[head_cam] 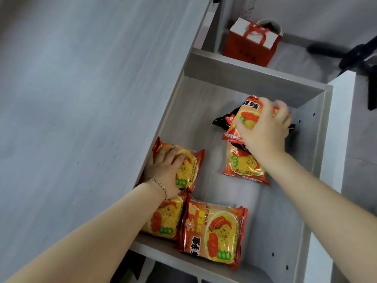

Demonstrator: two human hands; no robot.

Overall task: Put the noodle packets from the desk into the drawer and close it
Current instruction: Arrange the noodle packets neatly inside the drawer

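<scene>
Drawer [244, 78] was open beside the bench [71, 99]. Left hand [163, 172] had its fingers curled over a noodle packet [189, 168] at the drawer's left side. Right hand [265, 129] gripped another packet [247, 117] at the far right, fingers wrapped round it, over a black packet [222, 119]. Three more packets [214, 229] lay inside.

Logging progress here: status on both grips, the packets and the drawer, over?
Left grip holds left packet, left side of drawer. Right grip holds right packet over black packet. Three other packets inside. Drawer open, no obstruction visible.
</scene>
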